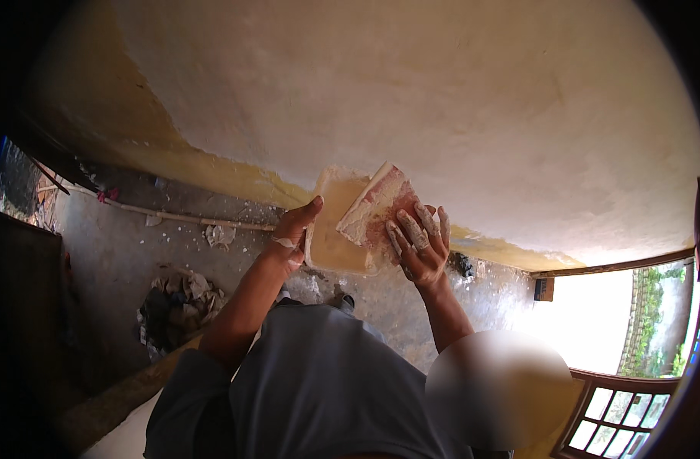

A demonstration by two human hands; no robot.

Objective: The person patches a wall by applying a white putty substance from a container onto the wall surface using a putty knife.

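My left hand (293, 231) grips the left side of a shallow rectangular tub (339, 269), its thumb over the rim. Cloudy beige liquid (336, 222) lies in the tub, and pale crust coats its edges. In my right hand (422, 251) is a flat, reddish, roughly rectangular plate (380, 203), smeared with cream plaster, thickest along its far left edge. The plate is tilted over the tub's right part and hides it; whether the two touch I cannot tell. Wet plaster covers my right fingers, and some is on my left wrist.
A large wall (411, 99) with a pale coat over yellow paint rises ahead. On the splattered floor (174, 237) lie a long pole (182, 218), a crumpled scrap (220, 235) and a heap of rags or sacks (180, 302). A bright doorway (583, 317) and a paned window (621, 413) are at right.
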